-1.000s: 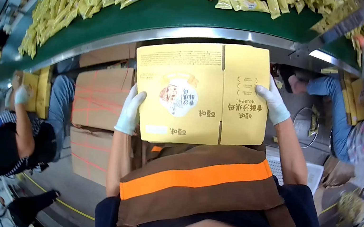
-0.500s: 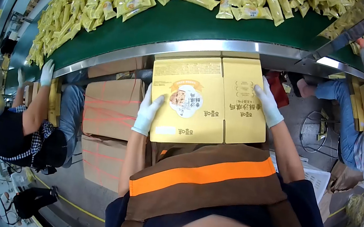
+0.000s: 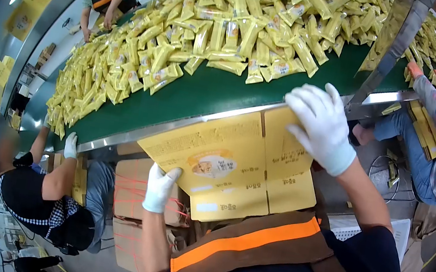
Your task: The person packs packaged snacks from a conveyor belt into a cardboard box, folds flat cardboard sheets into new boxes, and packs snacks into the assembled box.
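Observation:
My gloved left hand grips the left edge of a flat yellow cardboard box blank, thumb on its printed face. The blank is tilted, with its far edge along the conveyor's metal rim. A second similar flat blank shows beneath it, over my lap. My gloved right hand is over the upper right corner of the top blank, its fingers spread. It covers part of the right panel, and whether it touches the card is hard to tell.
A heap of yellow-wrapped snack packets covers much of the green conveyor belt ahead. A slanted metal bar stands to the right. Co-workers sit on both sides and others stand across the belt. Strapped brown cartons are at my left.
My right hand has moved from the blank's right edge up to its far corner, fingers spreading. The top blank has shifted left and tilted, revealing another beneath. The view has turned.

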`<control>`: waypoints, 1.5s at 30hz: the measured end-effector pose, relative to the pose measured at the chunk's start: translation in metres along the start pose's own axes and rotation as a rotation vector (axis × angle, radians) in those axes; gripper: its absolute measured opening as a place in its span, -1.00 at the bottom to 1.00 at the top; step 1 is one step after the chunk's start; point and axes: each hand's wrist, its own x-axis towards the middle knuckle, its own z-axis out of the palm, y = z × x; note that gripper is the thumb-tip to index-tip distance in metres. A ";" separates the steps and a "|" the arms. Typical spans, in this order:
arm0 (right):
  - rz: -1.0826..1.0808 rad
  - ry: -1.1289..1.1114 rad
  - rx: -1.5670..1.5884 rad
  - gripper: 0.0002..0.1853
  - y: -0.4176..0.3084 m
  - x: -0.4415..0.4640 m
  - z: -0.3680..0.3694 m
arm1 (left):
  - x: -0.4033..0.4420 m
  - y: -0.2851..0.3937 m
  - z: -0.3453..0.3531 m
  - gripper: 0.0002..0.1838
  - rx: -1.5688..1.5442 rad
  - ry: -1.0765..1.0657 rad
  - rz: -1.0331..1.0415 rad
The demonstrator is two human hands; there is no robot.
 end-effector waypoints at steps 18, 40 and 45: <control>-0.054 -0.168 1.069 -0.74 -0.002 0.051 0.007 | -0.002 0.020 0.056 -0.22 -0.194 0.030 0.251; -0.210 -0.511 0.541 -0.66 -0.015 -0.011 0.005 | 0.055 0.149 0.143 -0.19 1.073 -0.781 0.726; 0.959 0.303 1.234 -0.75 0.025 -0.079 0.045 | 0.060 0.103 0.113 -0.14 1.135 -0.485 0.548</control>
